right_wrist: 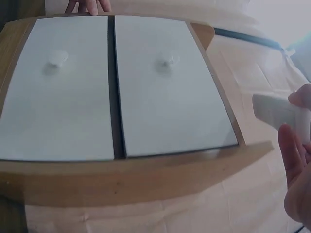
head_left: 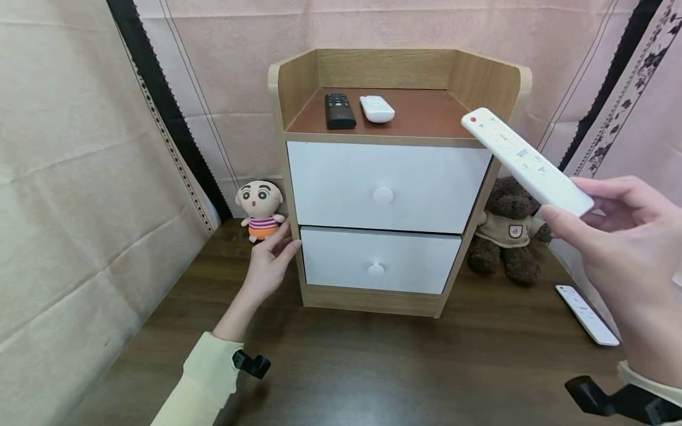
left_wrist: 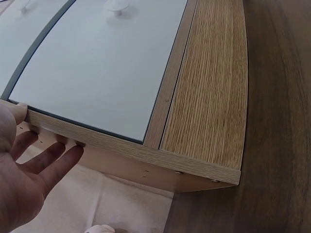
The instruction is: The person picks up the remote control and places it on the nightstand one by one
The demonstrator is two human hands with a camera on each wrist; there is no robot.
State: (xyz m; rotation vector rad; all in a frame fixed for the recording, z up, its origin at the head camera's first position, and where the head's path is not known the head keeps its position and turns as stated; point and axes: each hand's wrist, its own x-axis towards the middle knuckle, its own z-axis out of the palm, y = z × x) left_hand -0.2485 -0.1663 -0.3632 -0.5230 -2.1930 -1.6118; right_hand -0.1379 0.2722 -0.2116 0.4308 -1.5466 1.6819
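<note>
Between thumb and fingers, my right hand [head_left: 634, 236] grips a long white remote control [head_left: 524, 160], raised at a slant in front of the cabinet's right side. The right wrist view shows part of that remote control [right_wrist: 274, 109] at its right edge. A small wooden cabinet [head_left: 373, 300] with two white drawers, both closed, stands ahead. My left hand [head_left: 269, 266] touches its left side; in the left wrist view the thumb lies at the front edge and the extended fingers [left_wrist: 60, 167] rest against the side panel. On the cabinet's brown top lie a black remote control [head_left: 340, 111] and a short white one.
A doll [head_left: 259, 204] in a striped shirt stands left of the cabinet, close to my left hand. To the right sits a dark brown teddy bear [head_left: 511, 232]. Another white remote control [head_left: 587, 315] lies on the dark wooden table [head_left: 351, 367]. Pale cloth [head_left: 96, 177] hangs around the sides and back.
</note>
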